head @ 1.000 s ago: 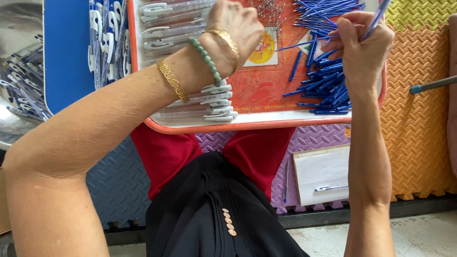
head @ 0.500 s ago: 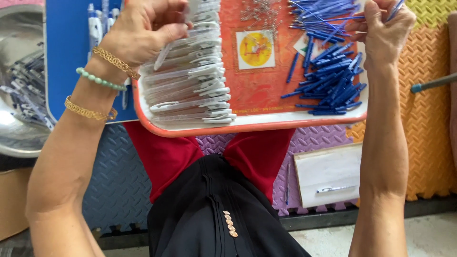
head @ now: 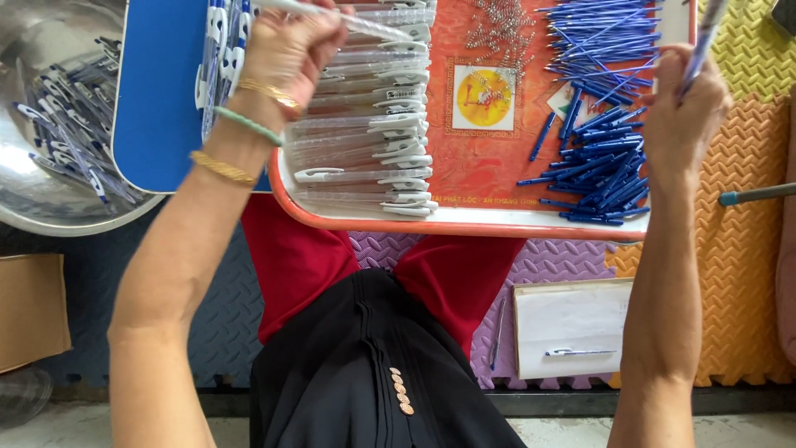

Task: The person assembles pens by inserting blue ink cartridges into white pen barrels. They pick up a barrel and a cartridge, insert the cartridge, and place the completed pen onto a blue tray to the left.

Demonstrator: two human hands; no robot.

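My left hand (head: 286,50) is closed around a clear pen barrel with a white clip (head: 365,23), held above a stack of the same clear barrels (head: 365,141) on the red tray (head: 464,222). My right hand (head: 684,116) grips a blue pen refill (head: 706,33) that points up and out of view at the top. Below that hand lies a heap of blue refills (head: 605,158). A small pile of metal springs (head: 497,29) lies at the tray's top middle. Bracelets ring my left wrist.
A steel bowl (head: 50,207) at the left holds assembled pens. A blue board (head: 157,99) sits between bowl and tray. A white notepad with a pen (head: 572,328) lies on the foam mats, a cardboard box (head: 33,311) at the far left.
My left hand moved from the tray's middle to the left and up, taking hold of a clear barrel. My right hand stayed at the right with the blue refill.
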